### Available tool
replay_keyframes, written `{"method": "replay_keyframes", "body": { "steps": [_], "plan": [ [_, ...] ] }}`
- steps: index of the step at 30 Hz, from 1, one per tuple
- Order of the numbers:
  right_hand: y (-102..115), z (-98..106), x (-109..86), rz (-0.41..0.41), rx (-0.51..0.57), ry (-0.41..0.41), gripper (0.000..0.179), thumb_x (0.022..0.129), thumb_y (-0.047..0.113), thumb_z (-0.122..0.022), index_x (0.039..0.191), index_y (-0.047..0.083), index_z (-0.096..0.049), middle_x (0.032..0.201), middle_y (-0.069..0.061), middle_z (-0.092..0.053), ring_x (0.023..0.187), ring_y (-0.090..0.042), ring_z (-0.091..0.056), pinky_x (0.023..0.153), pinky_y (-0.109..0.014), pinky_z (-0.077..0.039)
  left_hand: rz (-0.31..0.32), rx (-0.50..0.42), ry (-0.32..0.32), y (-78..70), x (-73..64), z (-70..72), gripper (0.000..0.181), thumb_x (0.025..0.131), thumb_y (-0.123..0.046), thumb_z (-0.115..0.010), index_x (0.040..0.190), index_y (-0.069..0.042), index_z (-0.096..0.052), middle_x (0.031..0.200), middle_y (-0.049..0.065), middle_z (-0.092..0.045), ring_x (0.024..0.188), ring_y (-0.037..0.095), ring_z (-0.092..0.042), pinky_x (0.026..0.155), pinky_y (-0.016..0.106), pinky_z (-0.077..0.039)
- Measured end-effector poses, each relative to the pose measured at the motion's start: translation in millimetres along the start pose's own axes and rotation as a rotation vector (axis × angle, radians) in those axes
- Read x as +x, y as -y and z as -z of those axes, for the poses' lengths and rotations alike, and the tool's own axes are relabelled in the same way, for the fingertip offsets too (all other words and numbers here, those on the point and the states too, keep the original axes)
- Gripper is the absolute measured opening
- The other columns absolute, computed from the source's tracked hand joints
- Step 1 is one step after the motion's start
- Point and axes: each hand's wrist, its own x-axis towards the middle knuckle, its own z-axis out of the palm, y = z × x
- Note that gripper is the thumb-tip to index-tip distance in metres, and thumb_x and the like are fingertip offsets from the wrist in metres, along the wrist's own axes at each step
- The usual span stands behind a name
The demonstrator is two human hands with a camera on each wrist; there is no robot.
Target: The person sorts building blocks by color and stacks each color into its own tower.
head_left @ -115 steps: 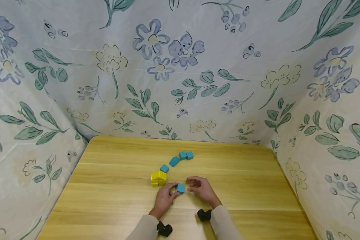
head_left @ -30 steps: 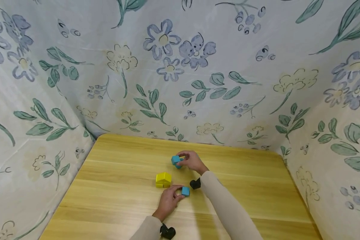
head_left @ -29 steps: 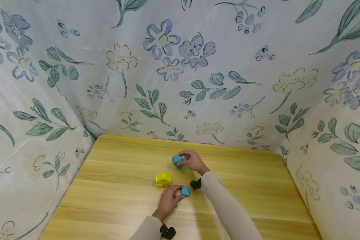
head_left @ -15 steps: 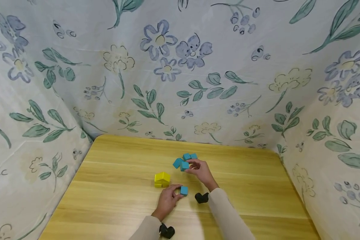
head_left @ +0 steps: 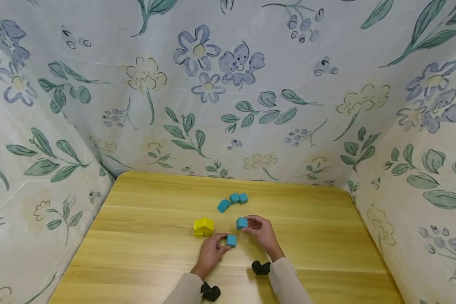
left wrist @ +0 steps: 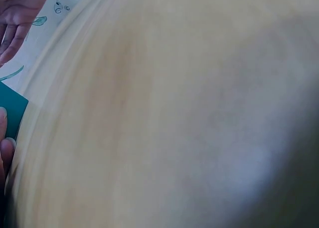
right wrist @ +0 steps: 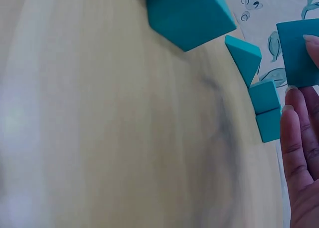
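Observation:
My left hand [head_left: 210, 254] pinches a blue cube [head_left: 231, 240] between thumb and fingers, low over the table in front of the yellow blocks. Part of that cube [left wrist: 11, 111] shows at the left edge of the left wrist view. My right hand [head_left: 264, 235] grips a second blue cube [head_left: 241, 223] by its side, slightly behind and right of the first. In the right wrist view, thumb and fingertips hold this cube [right wrist: 299, 53], with the left hand's cube [right wrist: 187, 18] apart from it.
Yellow blocks [head_left: 203, 227] form a small house with a peaked top, left of the hands. Behind stand a blue block with a slanted top [head_left: 223, 206] and two blue cubes [head_left: 239, 198] side by side. Floral cloth [head_left: 197, 139] rises at the table's back edge.
The cube that lay behind the yellow house is now in my right hand. That hand has drawn it back from the blue row, rightward and nearer. My left hand keeps its cube in place.

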Motion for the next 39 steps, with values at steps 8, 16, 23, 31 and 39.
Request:
{"method": "replay_keyframes", "body": {
  "steps": [8, 16, 23, 31, 39],
  "plan": [
    [-24, 1, -10.6, -0.041, -0.023, -0.044, 0.032, 0.078, 0.003, -0.079, 0.108, -0.002, -0.069, 0.096, -0.011, -0.067, 0.085, -0.018, -0.061, 0.074, -0.025, -0.051, -0.014, -0.003, -0.009, -1.9, -0.8, 0.6, 0.037, 0.085, -0.015, -0.073, 0.120, -0.007, -0.064, 0.073, -0.006, -0.056, 0.046, 0.001, -0.048, 0.050, 0.021, -0.043],
    [-37, 0, -21.6, -0.104, -0.013, -0.033, 0.034, 0.076, -0.001, -0.079, 0.108, -0.003, -0.069, 0.093, -0.010, -0.068, 0.084, -0.019, -0.062, 0.071, -0.025, -0.051, -0.008, 0.016, -0.009, -3.0, -0.7, 0.8, 0.037, 0.085, -0.014, -0.073, 0.120, -0.007, -0.064, 0.079, -0.004, -0.057, 0.046, 0.001, -0.048, 0.049, 0.020, -0.043],
    [-43, -2, -27.8, -0.109, -0.012, -0.033, 0.035, 0.073, -0.005, -0.079, 0.106, -0.006, -0.069, 0.088, -0.012, -0.067, 0.079, -0.017, -0.061, 0.067, -0.024, -0.050, -0.005, 0.024, -0.013, -3.7, -1.5, 1.2, 0.037, 0.085, -0.014, -0.073, 0.120, -0.007, -0.064, 0.080, -0.004, -0.056, 0.045, 0.001, -0.047, 0.050, 0.020, -0.043],
    [-46, -7, -31.4, -0.051, -0.016, -0.013, 0.034, 0.072, -0.003, -0.080, 0.104, -0.006, -0.069, 0.085, -0.014, -0.068, 0.073, -0.013, -0.059, 0.066, -0.023, -0.049, -0.005, 0.028, -0.013, -3.4, -0.7, 0.6, 0.036, 0.086, -0.015, -0.072, 0.121, -0.007, -0.064, 0.086, -0.002, -0.059, 0.045, 0.001, -0.047, 0.048, 0.021, -0.043],
    [-43, -13, -35.4, -0.029, -0.073, -0.044, 0.032, 0.071, 0.002, -0.083, 0.101, 0.000, -0.072, 0.086, -0.009, -0.066, 0.078, -0.020, -0.057, 0.070, -0.024, -0.047, -0.010, 0.017, -0.012, -1.7, -0.8, -1.8, 0.037, 0.087, -0.016, -0.071, 0.122, -0.008, -0.064, 0.099, 0.004, -0.063, 0.047, 0.001, -0.047, 0.047, 0.021, -0.043]
  ]
}}
